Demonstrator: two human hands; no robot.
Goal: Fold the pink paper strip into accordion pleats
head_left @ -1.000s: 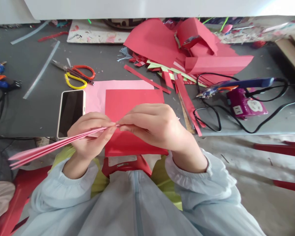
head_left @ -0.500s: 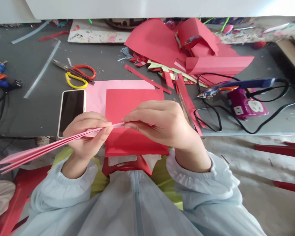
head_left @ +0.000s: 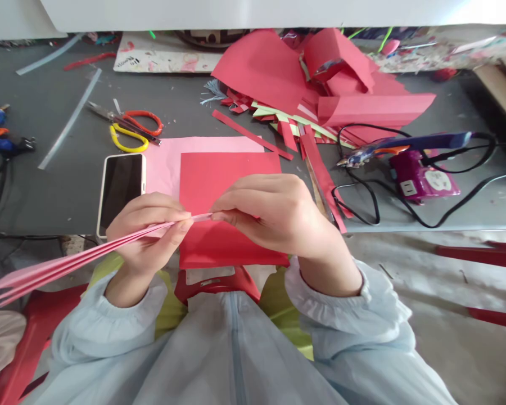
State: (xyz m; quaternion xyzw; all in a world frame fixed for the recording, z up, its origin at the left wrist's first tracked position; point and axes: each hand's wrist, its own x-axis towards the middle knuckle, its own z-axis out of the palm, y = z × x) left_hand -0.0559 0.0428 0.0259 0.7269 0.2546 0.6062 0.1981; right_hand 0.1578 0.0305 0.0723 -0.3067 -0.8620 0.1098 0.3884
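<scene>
The grey worktop fills the upper half of the frame; a heap of red paper scraps sits at the upper centre and right; a red sheet lies in the middle, overlapping a pink sheet just to its left; a phone lies face up touching the pink sheet's left edge; yellow and orange scissors lie above the phone; a blue glue gun rests at the right by a purple power socket. In front of the red sheet I hold a folded pink paper strip that fans out toward the lower left; my left hand pinches it between thumb and fingers; my right hand pinches its narrow end at the centre, fingertips pressed together.
</scene>
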